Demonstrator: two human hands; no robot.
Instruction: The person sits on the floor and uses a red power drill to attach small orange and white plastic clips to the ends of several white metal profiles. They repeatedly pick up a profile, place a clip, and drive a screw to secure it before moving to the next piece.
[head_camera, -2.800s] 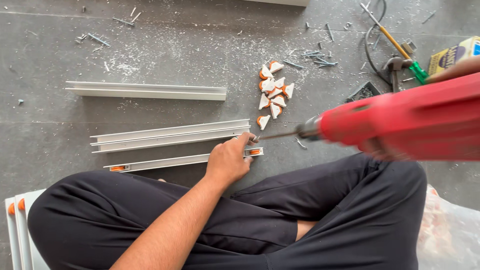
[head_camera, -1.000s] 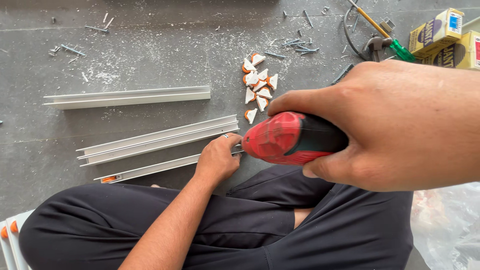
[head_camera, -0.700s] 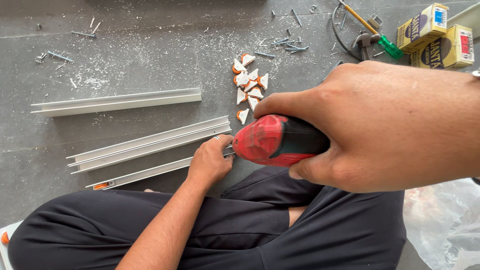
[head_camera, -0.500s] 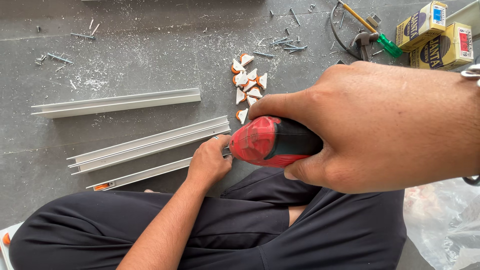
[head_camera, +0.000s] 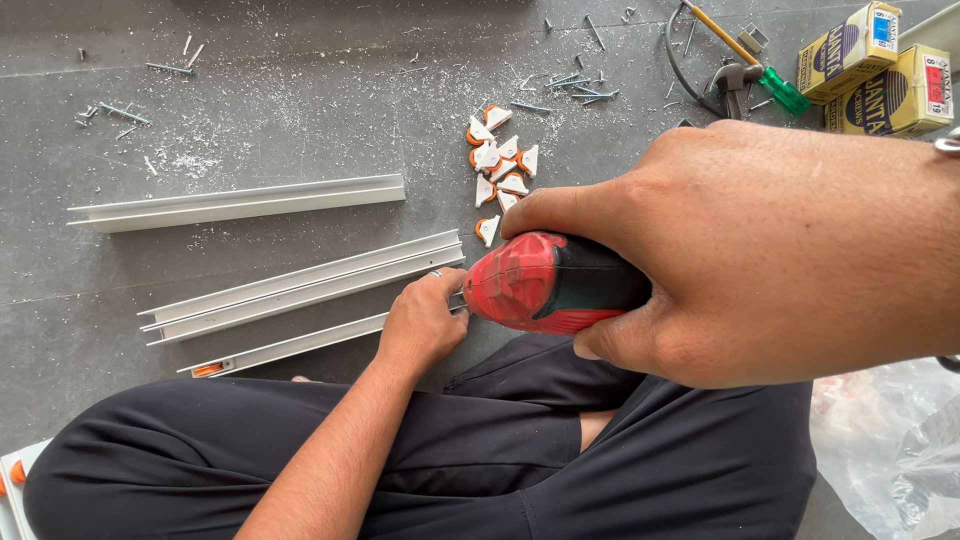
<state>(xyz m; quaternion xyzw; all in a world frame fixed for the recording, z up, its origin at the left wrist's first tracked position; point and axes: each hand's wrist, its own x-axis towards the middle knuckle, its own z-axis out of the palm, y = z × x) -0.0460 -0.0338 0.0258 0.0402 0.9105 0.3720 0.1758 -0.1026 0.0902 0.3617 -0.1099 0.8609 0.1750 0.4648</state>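
Seated cross-legged on a grey concrete floor (head_camera: 300, 90), viewed from above. Right hand (head_camera: 760, 250), filling the right half of the frame close to the camera, clenched around the red-and-black power driver (head_camera: 545, 283), nose directed left toward the near end of the lowest aluminium rail (head_camera: 300, 347). Left hand (head_camera: 425, 320), at frame centre, fingers curled and pressed down on that same rail end, thumb side toward the driver; bit tip hidden between hand and tool, so actual contact with the metal not discernible. Long axis of the rail running from lower left to centre, rising slightly to the right, an orange end piece (head_camera: 205, 370) at its far left end. Left hand directly on the rail; right hand just to its right, separated by the tool body. Above and parallel, a double-channel rail (head_camera: 300, 288); farther up, a third rail (head_camera: 240, 203), well apart. At upper centre, a cluster of white-and-orange corner pieces (head_camera: 497, 170); beyond, loose screws (head_camera: 570, 85). At upper right, a green-handled screwdriver (head_camera: 750, 60) and two yellow cartons (head_camera: 875, 65). At lower right, a clear plastic bag (head_camera: 890, 440).
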